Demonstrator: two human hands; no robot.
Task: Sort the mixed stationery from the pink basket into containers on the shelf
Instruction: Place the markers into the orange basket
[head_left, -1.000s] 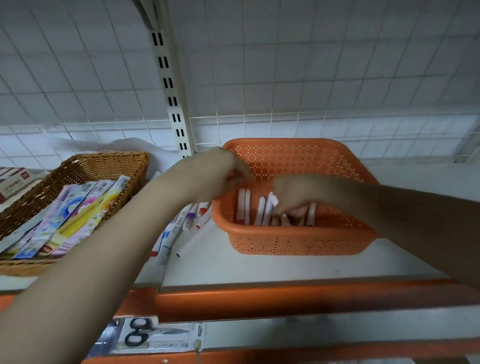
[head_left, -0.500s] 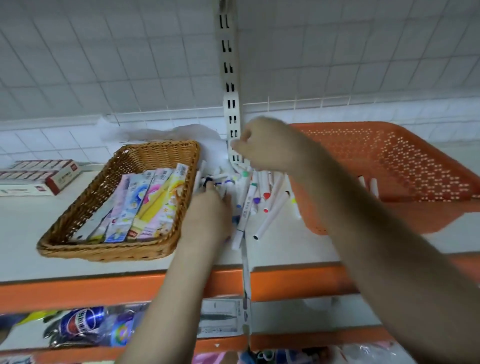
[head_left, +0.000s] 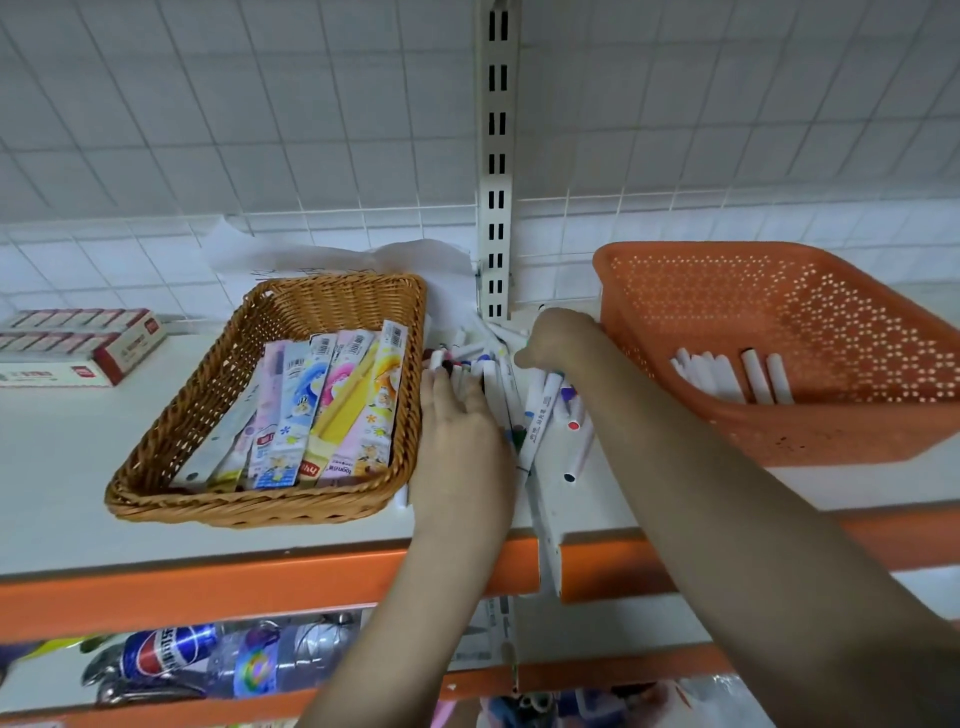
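Markers (head_left: 498, 395), white-barrelled with coloured caps, lie in a loose heap on the shelf (head_left: 72, 467) between the wicker basket (head_left: 171, 467) and the orange basket (head_left: 779, 436). Most run with their long axes front to back, some tilted towards the right. The left hand (head_left: 462, 431) rests on the heap, fingers straight and pressed on the barrels. The right hand (head_left: 556, 338) is curled at the back of the heap; whether it pinches a marker cannot be told. More white markers (head_left: 727, 371) lie inside the orange basket.
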